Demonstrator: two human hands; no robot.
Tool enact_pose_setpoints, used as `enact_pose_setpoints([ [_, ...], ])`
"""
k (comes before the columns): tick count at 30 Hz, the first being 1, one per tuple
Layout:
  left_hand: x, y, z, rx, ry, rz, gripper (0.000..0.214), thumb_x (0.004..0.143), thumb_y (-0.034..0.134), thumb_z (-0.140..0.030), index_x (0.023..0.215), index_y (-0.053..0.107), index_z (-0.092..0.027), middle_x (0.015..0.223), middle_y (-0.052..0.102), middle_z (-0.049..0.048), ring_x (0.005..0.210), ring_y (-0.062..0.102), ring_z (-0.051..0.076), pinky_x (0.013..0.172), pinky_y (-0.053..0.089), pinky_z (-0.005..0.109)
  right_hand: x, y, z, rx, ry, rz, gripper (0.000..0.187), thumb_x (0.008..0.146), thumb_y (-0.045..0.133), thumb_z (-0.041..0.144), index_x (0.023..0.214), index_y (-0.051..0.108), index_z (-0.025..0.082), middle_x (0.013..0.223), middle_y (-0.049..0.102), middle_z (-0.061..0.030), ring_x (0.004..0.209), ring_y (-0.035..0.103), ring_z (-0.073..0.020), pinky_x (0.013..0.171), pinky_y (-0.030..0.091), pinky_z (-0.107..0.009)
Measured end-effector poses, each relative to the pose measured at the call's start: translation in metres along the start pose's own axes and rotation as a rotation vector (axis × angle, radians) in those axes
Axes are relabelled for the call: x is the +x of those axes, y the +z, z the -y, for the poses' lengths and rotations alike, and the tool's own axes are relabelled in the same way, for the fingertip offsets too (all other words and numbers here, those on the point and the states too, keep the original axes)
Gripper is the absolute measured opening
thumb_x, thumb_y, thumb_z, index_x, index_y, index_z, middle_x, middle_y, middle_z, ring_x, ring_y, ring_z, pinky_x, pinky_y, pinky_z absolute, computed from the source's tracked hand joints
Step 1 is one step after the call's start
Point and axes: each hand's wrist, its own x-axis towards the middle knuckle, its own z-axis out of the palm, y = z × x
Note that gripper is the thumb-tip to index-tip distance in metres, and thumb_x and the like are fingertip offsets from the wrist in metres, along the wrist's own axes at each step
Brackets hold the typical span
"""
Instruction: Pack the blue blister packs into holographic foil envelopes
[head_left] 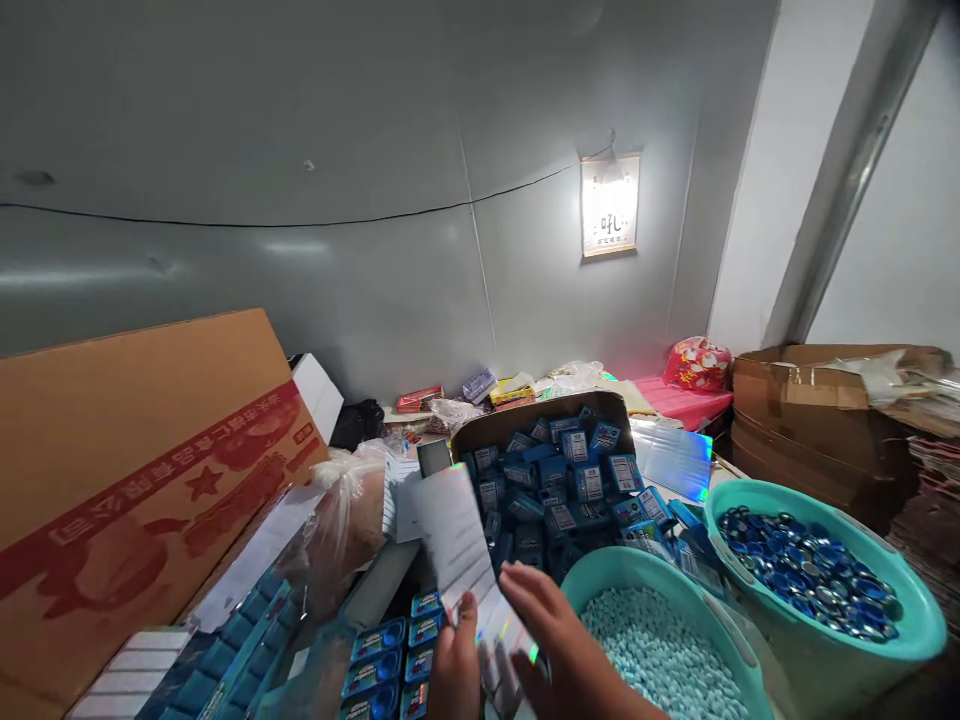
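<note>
My left hand and my right hand both grip a stack of white, shiny printed sheets that stands up between them at the bottom middle. The fingers of each hand are closed on the sheets' lower edge. Just left of my left hand lie rows of small blue packaged boxes. To the right of my right hand is a teal basin of pale blue tablets.
A second teal basin holds dark blue round caps. A cardboard box behind is heaped with small blue packs. A large brown carton leans at the left; more cartons stand at the right. Clutter lines the grey wall.
</note>
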Motion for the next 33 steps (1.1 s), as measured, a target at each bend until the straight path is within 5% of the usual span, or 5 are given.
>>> enact_pose_setpoints([
  [4,0.004,-0.004,-0.008,-0.194,0.007,-0.006,0.090,0.072,0.026,-0.091,0.094,0.071,-0.017,0.097,0.074,0.0169,0.108,0.067,0.035,0.097,0.052,0.050,0.008,0.002,0.011,-0.116,-0.073,0.235,0.067,0.081,0.071,0.025,0.143,0.050,0.039,0.143,0.058,-0.0107,0.131,0.052,-0.0368,0.110,0.039,-0.057],
  [12,-0.040,-0.055,-0.046,0.009,0.344,0.056,0.055,0.085,0.048,-0.067,0.050,0.061,-0.027,0.066,0.066,0.0076,0.079,0.067,0.027,0.069,0.056,0.039,0.018,-0.027,0.035,0.633,0.378,-0.169,0.035,0.082,0.066,0.049,0.097,0.076,0.020,0.086,0.072,-0.0085,0.081,0.064,-0.0248,0.072,0.052,-0.035],
  [18,-0.025,-0.069,-0.060,0.644,0.948,0.021,0.049,0.086,0.060,-0.047,0.133,0.060,-0.034,0.126,0.069,0.0080,0.115,0.064,0.033,0.106,0.043,0.063,0.009,-0.013,0.026,0.907,0.772,-0.240,0.052,0.049,0.089,0.042,0.092,0.073,0.018,0.086,0.073,-0.0065,0.081,0.064,-0.0237,0.073,0.050,-0.034],
  [26,-0.009,-0.084,-0.045,0.598,1.217,-0.023,0.036,0.093,0.056,-0.043,0.124,0.063,-0.026,0.093,0.073,0.0020,0.084,0.069,0.015,0.075,0.056,0.025,0.013,-0.024,0.050,0.826,0.773,-0.179,0.062,0.046,0.088,0.060,0.084,0.073,0.014,0.073,0.069,-0.0033,0.067,0.058,-0.0168,0.064,0.045,-0.029],
  [33,-0.006,-0.083,-0.041,0.651,1.387,-0.080,0.038,0.091,0.060,-0.021,0.129,0.059,-0.021,0.116,0.072,0.0057,0.108,0.064,0.016,0.091,0.053,0.026,0.012,-0.032,0.053,0.764,0.738,-0.208,0.072,0.050,0.079,0.075,0.088,0.074,0.014,0.079,0.071,-0.0063,0.073,0.060,-0.0205,0.067,0.046,-0.032],
])
